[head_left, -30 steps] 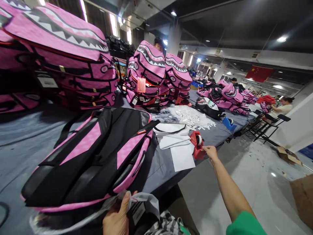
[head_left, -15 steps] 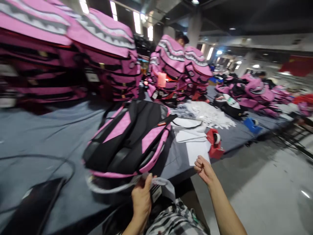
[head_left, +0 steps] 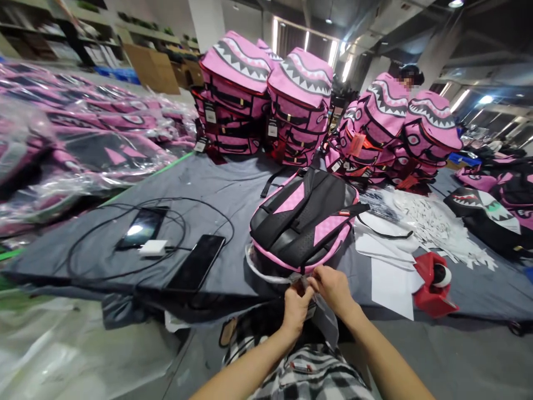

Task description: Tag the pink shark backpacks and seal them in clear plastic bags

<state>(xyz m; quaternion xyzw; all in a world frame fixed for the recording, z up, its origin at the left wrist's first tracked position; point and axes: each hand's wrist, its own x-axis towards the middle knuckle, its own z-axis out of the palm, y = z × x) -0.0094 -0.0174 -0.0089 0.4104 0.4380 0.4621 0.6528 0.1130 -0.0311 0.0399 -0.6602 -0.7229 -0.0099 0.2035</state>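
Note:
A pink and black backpack lies on the table in front of me, its strap side up. Around its near end runs the pale rim of a clear plastic bag, and a loose end of this plastic hangs down below my hands. My left hand is closed on the gathered plastic at the table's front edge. Right beside it my right hand is closed too, its fingertips pinching at the same plastic. What lies between the fingertips is partly hidden.
Two phones and a white charger with a looped black cable lie left. To the right are white sheets, a red tape dispenser and white tags. Stacked pink backpacks stand behind; a person is beyond them.
My right hand has come left from beside the white sheets to meet my left hand at the plastic. The view has swung left, bringing the phones and plastic-wrapped backpacks into sight.

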